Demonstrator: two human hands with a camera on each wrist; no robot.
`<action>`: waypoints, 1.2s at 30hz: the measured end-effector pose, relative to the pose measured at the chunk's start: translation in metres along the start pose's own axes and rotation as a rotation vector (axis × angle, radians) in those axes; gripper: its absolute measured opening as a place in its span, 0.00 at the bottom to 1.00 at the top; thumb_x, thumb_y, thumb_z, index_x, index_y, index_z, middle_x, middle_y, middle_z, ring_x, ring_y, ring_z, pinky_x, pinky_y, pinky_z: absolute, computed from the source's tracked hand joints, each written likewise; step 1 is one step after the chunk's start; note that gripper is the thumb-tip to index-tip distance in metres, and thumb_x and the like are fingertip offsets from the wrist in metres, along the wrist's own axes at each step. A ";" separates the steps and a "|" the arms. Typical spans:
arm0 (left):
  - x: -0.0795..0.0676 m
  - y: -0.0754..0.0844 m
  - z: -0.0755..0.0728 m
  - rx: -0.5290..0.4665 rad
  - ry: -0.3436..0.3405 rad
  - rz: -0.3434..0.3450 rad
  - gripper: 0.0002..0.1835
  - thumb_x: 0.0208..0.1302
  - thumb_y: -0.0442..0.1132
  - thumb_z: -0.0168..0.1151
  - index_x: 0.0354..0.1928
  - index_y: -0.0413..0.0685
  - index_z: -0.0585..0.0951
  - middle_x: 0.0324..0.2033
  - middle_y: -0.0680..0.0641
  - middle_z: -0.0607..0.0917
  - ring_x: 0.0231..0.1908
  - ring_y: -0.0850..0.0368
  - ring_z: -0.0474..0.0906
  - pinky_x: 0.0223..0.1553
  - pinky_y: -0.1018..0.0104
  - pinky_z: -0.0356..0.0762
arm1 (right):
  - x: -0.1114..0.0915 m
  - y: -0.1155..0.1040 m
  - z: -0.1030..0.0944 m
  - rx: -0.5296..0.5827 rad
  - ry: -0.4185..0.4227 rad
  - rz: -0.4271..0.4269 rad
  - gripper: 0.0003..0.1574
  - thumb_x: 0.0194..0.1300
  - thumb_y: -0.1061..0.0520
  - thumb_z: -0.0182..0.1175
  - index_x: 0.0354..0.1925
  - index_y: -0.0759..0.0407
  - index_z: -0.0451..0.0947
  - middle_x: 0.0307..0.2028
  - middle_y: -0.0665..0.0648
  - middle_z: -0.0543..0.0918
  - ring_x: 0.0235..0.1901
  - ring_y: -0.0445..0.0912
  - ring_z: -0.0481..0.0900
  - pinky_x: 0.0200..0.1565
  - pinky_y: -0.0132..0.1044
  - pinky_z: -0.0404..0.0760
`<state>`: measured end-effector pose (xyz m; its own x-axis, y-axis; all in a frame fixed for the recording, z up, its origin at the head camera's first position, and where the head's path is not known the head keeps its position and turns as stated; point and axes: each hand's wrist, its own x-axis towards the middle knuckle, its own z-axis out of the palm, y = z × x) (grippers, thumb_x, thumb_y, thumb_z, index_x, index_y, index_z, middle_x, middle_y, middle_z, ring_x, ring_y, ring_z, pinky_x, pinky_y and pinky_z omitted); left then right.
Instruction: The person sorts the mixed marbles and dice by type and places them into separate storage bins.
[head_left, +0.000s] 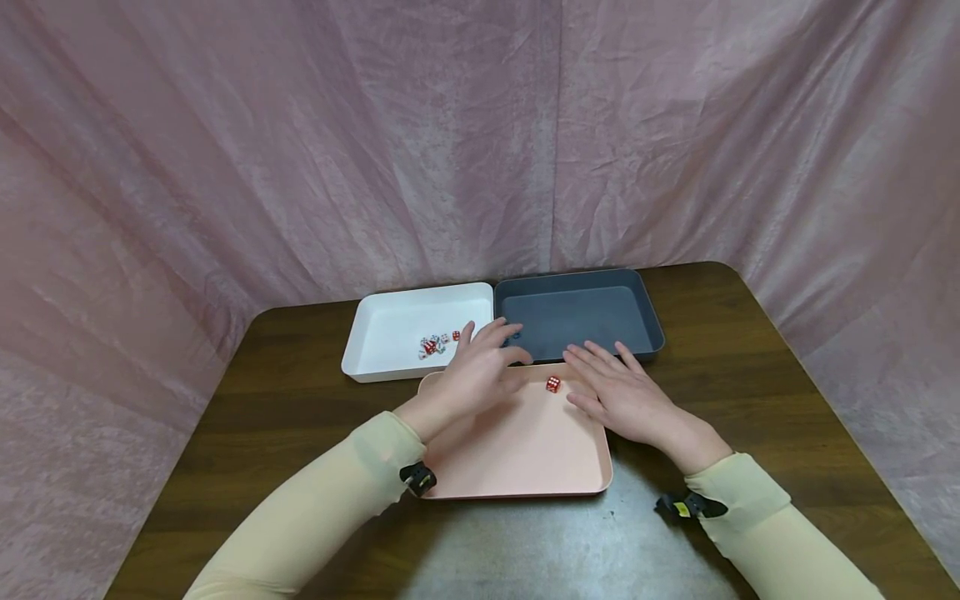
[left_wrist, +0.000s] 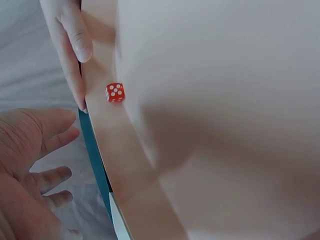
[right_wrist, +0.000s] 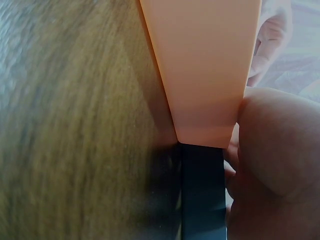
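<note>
A red die (head_left: 552, 384) with white pips lies by the far wall of the pink tray (head_left: 517, 467); the left wrist view shows this die (left_wrist: 115, 92) too. To its left, my left hand (head_left: 480, 375) hovers over the tray's far left part, fingers loosely spread and holding nothing. My right hand (head_left: 626, 404) is at the tray's far right corner, its fingers extended beside the die without gripping it. Whether the right hand touches the rim cannot be told. In the right wrist view that hand (right_wrist: 280, 165) is beside the tray's outer wall (right_wrist: 205, 75).
Behind on the left is a white tray (head_left: 390, 325) holding several red and clear-looking dice (head_left: 431, 345). Next to it stands a dark grey tray (head_left: 585, 312), with small blue pieces (head_left: 516, 335) partly behind my left fingers. A pink curtain (head_left: 450, 150) hangs behind the wooden table (head_left: 277, 400).
</note>
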<state>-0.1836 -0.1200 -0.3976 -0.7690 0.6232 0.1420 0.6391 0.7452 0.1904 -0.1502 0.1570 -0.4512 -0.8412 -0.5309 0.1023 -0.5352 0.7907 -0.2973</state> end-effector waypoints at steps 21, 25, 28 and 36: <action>0.016 0.016 0.014 0.029 -0.119 0.009 0.16 0.76 0.49 0.74 0.62 0.62 0.91 0.81 0.43 0.71 0.84 0.37 0.56 0.79 0.23 0.47 | -0.001 0.000 -0.001 0.000 0.006 -0.010 0.45 0.85 0.42 0.59 0.86 0.60 0.61 0.85 0.60 0.64 0.85 0.60 0.55 0.81 0.69 0.43; 0.019 0.016 0.019 0.050 -0.144 0.001 0.17 0.77 0.50 0.73 0.64 0.65 0.91 0.81 0.43 0.70 0.84 0.37 0.56 0.80 0.24 0.46 | -0.002 -0.001 -0.001 0.008 0.008 -0.011 0.45 0.85 0.42 0.59 0.86 0.60 0.61 0.85 0.60 0.64 0.85 0.60 0.55 0.81 0.70 0.43; 0.021 0.016 0.022 0.055 -0.154 0.004 0.18 0.77 0.50 0.73 0.65 0.67 0.90 0.81 0.43 0.70 0.84 0.37 0.56 0.79 0.23 0.46 | -0.002 -0.001 -0.001 0.007 0.010 -0.012 0.45 0.85 0.42 0.60 0.86 0.60 0.61 0.85 0.60 0.64 0.85 0.60 0.55 0.81 0.70 0.43; 0.026 0.017 0.029 0.055 -0.172 0.001 0.18 0.77 0.50 0.73 0.66 0.70 0.90 0.81 0.43 0.71 0.84 0.37 0.56 0.78 0.21 0.47 | -0.002 0.001 -0.002 -0.001 0.009 -0.012 0.45 0.84 0.42 0.61 0.86 0.60 0.61 0.85 0.60 0.63 0.85 0.60 0.54 0.81 0.70 0.43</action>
<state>-0.1922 -0.0841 -0.4193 -0.7576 0.6522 -0.0269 0.6436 0.7532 0.1361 -0.1495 0.1590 -0.4497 -0.8353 -0.5378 0.1141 -0.5455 0.7846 -0.2947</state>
